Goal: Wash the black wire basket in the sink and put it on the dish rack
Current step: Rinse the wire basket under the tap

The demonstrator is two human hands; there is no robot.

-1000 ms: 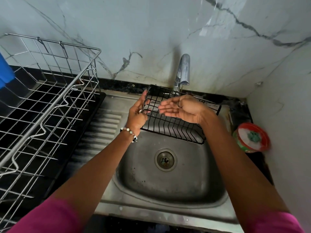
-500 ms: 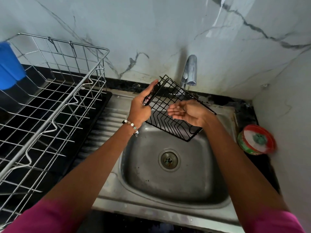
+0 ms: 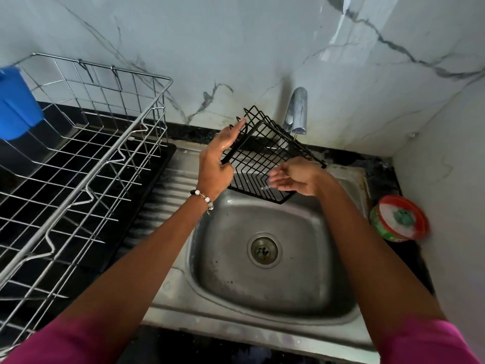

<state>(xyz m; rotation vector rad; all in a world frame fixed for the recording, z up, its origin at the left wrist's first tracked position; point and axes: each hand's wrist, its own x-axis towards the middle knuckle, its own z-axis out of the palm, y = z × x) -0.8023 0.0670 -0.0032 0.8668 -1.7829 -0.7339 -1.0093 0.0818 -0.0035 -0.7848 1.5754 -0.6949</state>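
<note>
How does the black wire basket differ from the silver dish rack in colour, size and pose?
The black wire basket is black; the dish rack is bare silver metal. The basket is much smaller than the rack. The basket is held tilted over the sink by the left hand, while the rack stands level on the counter. Both are open wire grids.

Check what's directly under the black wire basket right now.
Under the basket: the sink's back rim and bare steel basin, with the drain nearer the camera. The right hand hides the part below it.
</note>
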